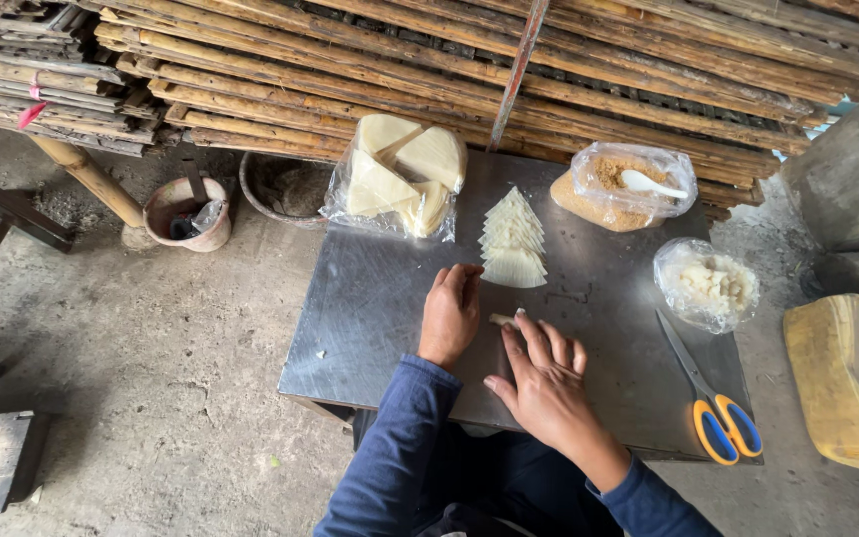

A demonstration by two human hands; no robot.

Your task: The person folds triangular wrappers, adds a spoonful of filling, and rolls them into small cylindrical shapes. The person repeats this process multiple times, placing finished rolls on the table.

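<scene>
both hands, left hand [449,313] and right hand [544,370], press flat on a small pale roll [502,319], grasping nothing; it looks soft, light, best pinched at its ends, near the wrapper stack [514,244].

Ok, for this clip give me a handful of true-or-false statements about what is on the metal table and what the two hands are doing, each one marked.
1. Both hands rest on the metal table, the left hand and right hand meeting at a small pale piece. True.
2. The scissors have red handles. False: the handles are orange and blue.
3. A fanned row of pale wedge-shaped sheets lies just beyond the hands. True.
4. The white spoon sits in the bag of white lumps. False: it sits in the bag of brown crumbs; the bag of white lumps holds no spoon.
5. The right hand holds the scissors. False: they lie apart on the table, to its right.
</scene>
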